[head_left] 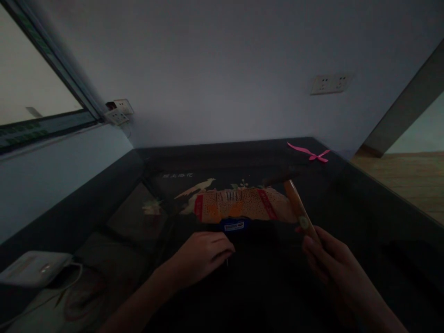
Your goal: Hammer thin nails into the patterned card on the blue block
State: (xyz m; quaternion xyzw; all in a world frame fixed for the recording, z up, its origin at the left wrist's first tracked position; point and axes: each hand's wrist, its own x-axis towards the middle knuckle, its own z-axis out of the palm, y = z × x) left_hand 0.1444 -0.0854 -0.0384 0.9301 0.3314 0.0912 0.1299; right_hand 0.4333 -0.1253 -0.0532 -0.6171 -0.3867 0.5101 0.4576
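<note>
My right hand point(329, 256) is wrapped round the wooden handle of a hammer point(299, 208). The hammer's dark head is raised toward the far side of the table and blends into the dark surface. In a closed pinch, my left hand point(208, 254) holds a nail point(227, 262), of which only a thin pale shaft shows below the fingers. Just beyond that hand lies a blue packet point(236, 225) with a white label. Behind it is a brown speckled piece point(243, 201) with red bands, and several thin dark nails point(231, 196) lie in a row on it.
The dark table point(215, 155) bears a printed bird point(197, 187) and flower pattern. A pink ribbon point(314, 156) lies at the far right. At the left is a white device point(38, 268) with a cable. Wall sockets point(329, 84) are behind the table.
</note>
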